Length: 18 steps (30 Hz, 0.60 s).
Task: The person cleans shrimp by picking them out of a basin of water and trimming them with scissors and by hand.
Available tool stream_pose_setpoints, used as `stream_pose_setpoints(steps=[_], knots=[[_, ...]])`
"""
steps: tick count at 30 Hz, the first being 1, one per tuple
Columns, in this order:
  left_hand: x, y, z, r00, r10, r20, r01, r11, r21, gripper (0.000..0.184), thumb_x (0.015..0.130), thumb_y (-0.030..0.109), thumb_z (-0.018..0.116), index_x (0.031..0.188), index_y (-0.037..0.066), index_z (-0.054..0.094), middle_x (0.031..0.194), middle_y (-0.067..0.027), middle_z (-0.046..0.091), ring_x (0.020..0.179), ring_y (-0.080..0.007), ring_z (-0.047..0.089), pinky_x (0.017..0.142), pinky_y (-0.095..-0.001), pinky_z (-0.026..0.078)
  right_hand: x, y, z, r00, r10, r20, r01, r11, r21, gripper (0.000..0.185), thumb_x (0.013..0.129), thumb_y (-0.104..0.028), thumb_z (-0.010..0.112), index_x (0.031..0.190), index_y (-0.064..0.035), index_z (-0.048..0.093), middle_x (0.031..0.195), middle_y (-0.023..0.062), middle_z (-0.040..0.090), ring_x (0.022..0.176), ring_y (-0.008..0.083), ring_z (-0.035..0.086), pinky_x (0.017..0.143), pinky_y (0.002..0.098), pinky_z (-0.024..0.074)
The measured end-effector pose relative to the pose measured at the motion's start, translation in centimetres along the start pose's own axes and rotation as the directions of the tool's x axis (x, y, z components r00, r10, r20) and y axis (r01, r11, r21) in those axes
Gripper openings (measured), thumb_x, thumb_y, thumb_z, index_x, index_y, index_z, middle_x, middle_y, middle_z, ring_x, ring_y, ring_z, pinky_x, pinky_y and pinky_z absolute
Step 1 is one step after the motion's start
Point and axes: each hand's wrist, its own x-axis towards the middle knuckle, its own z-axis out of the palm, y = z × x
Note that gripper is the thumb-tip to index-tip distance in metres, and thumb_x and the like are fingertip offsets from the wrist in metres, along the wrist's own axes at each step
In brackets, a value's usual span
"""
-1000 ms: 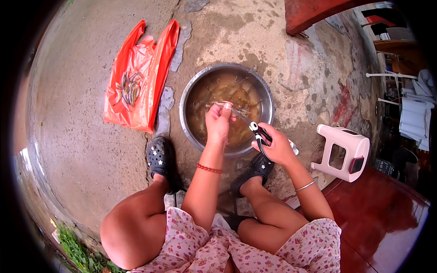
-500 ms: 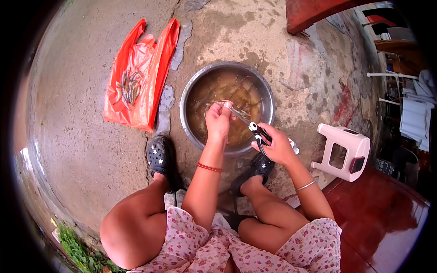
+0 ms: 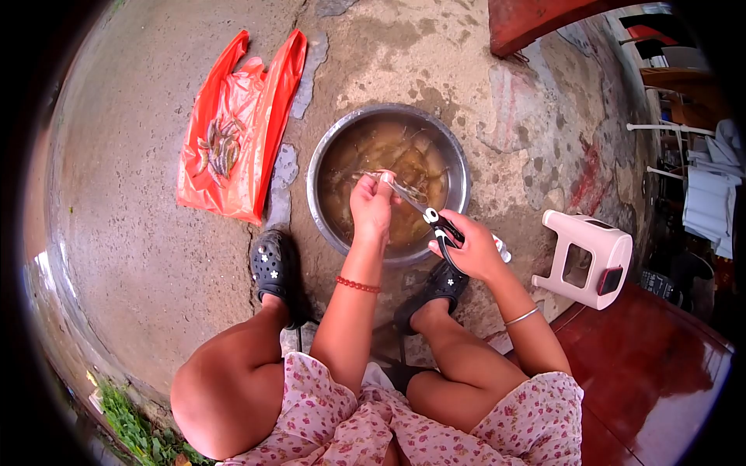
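My left hand is closed in a pinch on a shrimp above the metal basin. In my right hand are the black-handled scissors, their blades reaching left to the shrimp at my left fingertips. How far the blades stand apart is hard to make out. Murky brownish water with more shrimp in it fills part of the basin. On the ground to the left, a red plastic bag lies flat with several shrimp on top.
A pale pink plastic stool lies on its side at the right, beside a dark red surface. A red beam crosses the top right. My feet in black clogs flank the basin's near side.
Both hands keep nearly the same place over the basin, still holding the shrimp and the scissors. The view has shifted very slightly.
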Motion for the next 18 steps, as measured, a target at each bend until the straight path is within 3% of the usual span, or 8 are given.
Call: stream_pose_setpoints(steps=[5,14,18], knots=[[0.00,-0.11,-0.02,0.998,-0.027,-0.062,0.028,1.000,0.005,0.009,0.088,0.010,0.055,0.087,0.002,0.058,0.067,-0.0014,0.056,0.054,-0.0079,0.049,0.052,-0.0206,0.041,-0.12,0.71,0.42,0.998,0.053,0.039,-0.053,0.999,-0.013,0.046,0.069,-0.024,0.074,0.109,-0.0080,0.056,0.061,0.0050,0.052,0.055,0.0134,0.049,0.053,0.0269,0.0413],[0.06,-0.14,-0.15,0.991,-0.066,-0.120,0.069,0.998,0.016,0.012,0.088,0.012,0.055,0.086,0.001,0.058,0.066,-0.0022,0.055,0.053,-0.0086,0.049,0.051,-0.0216,0.042,-0.33,0.73,0.97,0.997,0.032,-0.064,-0.029,0.998,0.053,0.050,0.068,-0.024,0.075,0.111,-0.0095,0.056,0.067,0.0035,0.056,0.057,0.0113,0.050,0.055,0.0251,0.0424],[0.13,-0.01,-0.22,0.993,-0.052,-0.109,0.056,0.998,0.038,0.012,0.088,0.012,0.055,0.086,0.001,0.058,0.066,-0.0022,0.055,0.052,-0.0085,0.049,0.051,-0.0214,0.042,-0.16,0.04,0.37,0.999,0.026,-0.027,-0.025,0.999,0.020,0.048,0.068,-0.024,0.075,0.110,-0.0087,0.056,0.065,0.0033,0.055,0.056,0.0112,0.048,0.054,0.0256,0.0415]])
